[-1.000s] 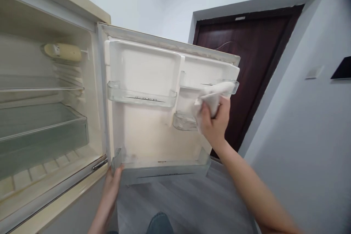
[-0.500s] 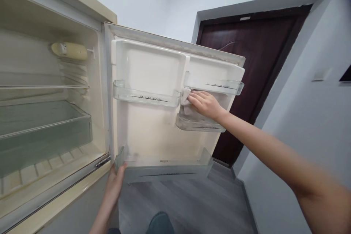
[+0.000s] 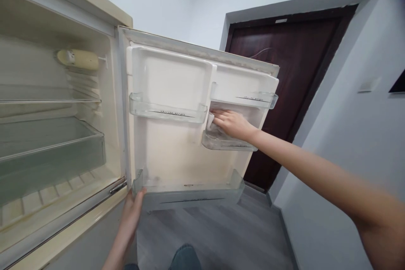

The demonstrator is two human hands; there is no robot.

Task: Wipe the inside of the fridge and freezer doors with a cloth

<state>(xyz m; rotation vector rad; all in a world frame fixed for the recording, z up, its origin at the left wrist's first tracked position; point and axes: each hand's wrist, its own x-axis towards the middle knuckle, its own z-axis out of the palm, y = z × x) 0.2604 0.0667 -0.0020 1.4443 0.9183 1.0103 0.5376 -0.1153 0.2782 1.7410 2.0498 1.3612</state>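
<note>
My right hand (image 3: 232,124) is closed on a white cloth (image 3: 210,119), pressing it against the inner panel just above the small right-hand door bin (image 3: 229,145). Part of the cloth lies hidden under the fingers. The fridge door (image 3: 174,145) stands wide open. At its lower hinge-side corner, my left hand (image 3: 134,204) grips the door beside the long clear bottom bin (image 3: 193,199), thumb in front; the other fingers are mostly hidden.
To the left is the fridge interior with a glass shelf (image 3: 47,100), a clear drawer (image 3: 53,152) and a yellowish lamp cover (image 3: 82,59). Two more bins, left (image 3: 169,113) and right (image 3: 249,98), sit higher on the door. A dark red room door (image 3: 284,50) stands behind.
My right hand has moved slightly down and left with the cloth, from beside the upper bins into the space above the small bin. My left hand keeps its place.
</note>
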